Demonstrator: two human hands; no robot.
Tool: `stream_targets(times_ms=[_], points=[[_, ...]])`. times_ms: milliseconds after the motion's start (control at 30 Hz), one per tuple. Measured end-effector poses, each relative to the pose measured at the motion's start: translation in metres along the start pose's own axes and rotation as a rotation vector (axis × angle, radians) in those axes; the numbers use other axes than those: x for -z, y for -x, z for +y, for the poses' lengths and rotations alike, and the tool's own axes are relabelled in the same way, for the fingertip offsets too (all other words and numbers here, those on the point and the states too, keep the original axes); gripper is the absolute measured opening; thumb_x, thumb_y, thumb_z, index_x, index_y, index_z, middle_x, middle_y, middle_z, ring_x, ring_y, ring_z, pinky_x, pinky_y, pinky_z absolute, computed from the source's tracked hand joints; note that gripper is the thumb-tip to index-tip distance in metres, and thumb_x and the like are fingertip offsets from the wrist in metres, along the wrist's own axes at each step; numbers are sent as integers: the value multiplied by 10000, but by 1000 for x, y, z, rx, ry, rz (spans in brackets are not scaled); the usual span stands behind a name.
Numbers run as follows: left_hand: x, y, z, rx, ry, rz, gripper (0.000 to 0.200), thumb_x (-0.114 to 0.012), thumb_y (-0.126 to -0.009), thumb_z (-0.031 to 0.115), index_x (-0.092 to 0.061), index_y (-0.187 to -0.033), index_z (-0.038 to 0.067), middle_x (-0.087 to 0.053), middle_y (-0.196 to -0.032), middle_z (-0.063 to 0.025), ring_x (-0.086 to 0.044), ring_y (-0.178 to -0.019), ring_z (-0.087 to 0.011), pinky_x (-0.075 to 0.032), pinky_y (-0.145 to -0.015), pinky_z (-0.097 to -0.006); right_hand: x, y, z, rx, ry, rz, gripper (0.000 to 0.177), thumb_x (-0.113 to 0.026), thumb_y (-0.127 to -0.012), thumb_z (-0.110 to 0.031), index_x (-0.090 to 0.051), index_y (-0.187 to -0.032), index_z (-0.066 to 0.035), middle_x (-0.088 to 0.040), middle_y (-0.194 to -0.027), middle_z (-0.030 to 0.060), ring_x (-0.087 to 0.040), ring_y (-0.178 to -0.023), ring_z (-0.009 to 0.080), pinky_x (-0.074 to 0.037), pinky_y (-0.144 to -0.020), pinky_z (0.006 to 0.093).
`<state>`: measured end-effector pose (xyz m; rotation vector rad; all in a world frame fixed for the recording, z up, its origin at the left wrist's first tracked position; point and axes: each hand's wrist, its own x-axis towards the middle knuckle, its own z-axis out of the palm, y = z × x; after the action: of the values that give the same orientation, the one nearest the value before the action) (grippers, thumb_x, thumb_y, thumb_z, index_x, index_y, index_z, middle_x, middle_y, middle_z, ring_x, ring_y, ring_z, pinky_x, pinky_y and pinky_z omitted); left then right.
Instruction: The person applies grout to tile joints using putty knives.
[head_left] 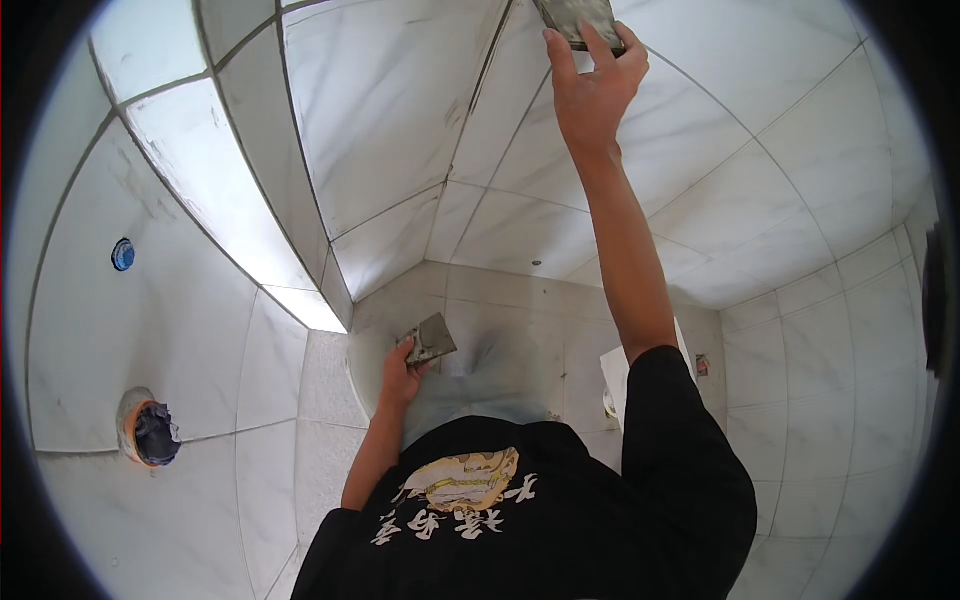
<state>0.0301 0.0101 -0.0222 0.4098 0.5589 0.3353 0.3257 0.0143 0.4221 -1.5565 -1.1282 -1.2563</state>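
Observation:
High on the marble-patterned tiled wall, my right hand grips a flat square piece with a dark edge and a mottled grey-green face. Its upper part is cut off by the frame, and the fingers press over its lower edge. Lower down, in front of my body, my left hand is closed around a corner of a square grey plate with pale paste smeared on it. Dark joint lines between tiles run just left of my right hand.
A lit recess cuts into the wall at left. Below it are a blue pipe plug and an orange-rimmed pipe opening stuffed with dark plastic. A white object is partly behind my right arm, near a small wall box.

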Motion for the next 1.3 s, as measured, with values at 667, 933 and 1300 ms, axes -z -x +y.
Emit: stream_targets(times_ms=[667, 933, 1300], points=[[3, 14, 14, 4, 190, -6, 266, -563, -974, 214, -590, -1150, 16, -695, -1000, -85, -708, -842, -202, -623, -669, -325, -18, 110, -25, -176, 144, -217, 409, -800, -796, -283, -705, -1089, -13, -438, -1237, 303, -437, -1174, 416, -450, -923, 442], [4, 19, 12, -39, 77, -5, 267, -555, -977, 221, -588, -1151, 22, -696, -998, -81, -710, -838, -197, -624, -670, -319, -1, 185, -27, -327, 116, -371, 360, -783, -800, -225, -699, -1078, -13, -435, -1288, 267, -436, -1194, 413, -449, -938, 458], [-40, 46, 24, 5, -102, -11, 305, -528, -983, 227, -577, -1192, 9, -685, -1061, -91, -699, -906, -183, -621, -707, -310, 206, 218, -12, -1553, -1492, -171, 475, -562, -923, -158, -474, -1369, -19, -589, -1165, 206, -621, -983, 298, -546, -811, 452]])
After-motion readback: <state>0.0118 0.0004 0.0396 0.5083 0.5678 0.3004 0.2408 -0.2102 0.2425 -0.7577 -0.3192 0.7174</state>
